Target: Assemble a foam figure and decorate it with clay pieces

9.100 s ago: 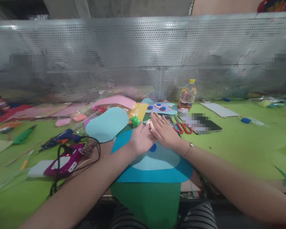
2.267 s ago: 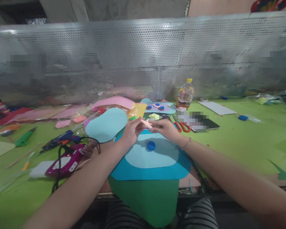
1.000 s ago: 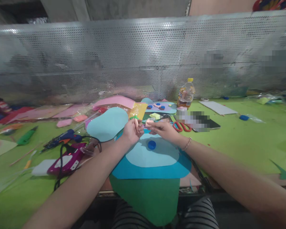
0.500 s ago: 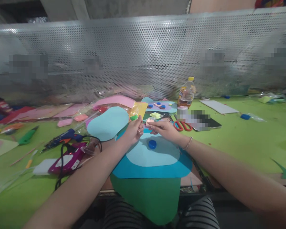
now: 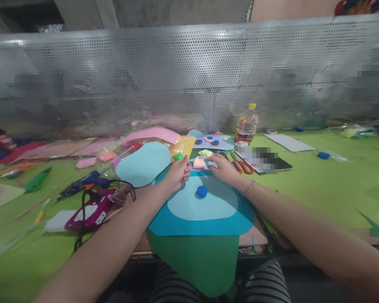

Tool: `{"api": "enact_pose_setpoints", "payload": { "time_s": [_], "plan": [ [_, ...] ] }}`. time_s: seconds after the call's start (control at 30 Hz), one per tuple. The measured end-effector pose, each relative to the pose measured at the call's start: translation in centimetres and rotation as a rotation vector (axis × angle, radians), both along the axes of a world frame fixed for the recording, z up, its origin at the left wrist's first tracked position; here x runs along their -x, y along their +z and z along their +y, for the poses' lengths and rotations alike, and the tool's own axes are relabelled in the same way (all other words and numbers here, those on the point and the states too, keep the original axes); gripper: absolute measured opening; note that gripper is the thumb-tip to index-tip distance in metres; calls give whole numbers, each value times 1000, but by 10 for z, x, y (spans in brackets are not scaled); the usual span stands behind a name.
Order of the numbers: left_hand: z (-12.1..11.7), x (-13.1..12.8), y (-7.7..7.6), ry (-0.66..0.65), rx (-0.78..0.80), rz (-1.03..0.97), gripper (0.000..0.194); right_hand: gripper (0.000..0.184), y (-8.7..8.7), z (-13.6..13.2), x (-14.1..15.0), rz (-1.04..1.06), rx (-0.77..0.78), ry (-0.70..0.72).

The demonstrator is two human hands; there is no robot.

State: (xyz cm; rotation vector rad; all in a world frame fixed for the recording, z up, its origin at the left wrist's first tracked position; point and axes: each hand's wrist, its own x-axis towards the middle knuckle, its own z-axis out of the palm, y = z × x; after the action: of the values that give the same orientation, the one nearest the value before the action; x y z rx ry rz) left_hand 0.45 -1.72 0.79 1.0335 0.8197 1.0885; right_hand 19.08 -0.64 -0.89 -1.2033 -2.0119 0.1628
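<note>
Pink clay [image 5: 199, 163] sits between the two hands, which are well apart: a stubby lump, no clear long axis. The right hand [image 5: 222, 169] is nearer, fingers spread just beside it; the left hand [image 5: 178, 173] is curled tight, any contents hidden.

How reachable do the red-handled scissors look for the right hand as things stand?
Probably yes: the scissors lie just beside the right hand, and nothing seems to lie over their handles.
</note>
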Motion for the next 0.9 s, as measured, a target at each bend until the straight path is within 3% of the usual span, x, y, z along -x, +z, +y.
{"api": "enact_pose_setpoints", "payload": {
  "time_s": [0.37,0.63,0.9],
  "plan": [
    [5,2,-6,3,-58,113,43,23,-4,0,0,-99,-18,80],
    [5,5,1,-191,99,-154,37,17,-1,-3,2,-118,-35,114],
    [0,3,3,-186,86,-163,35,19,-1,-2,3,-122,-50,115]
  ]
}}
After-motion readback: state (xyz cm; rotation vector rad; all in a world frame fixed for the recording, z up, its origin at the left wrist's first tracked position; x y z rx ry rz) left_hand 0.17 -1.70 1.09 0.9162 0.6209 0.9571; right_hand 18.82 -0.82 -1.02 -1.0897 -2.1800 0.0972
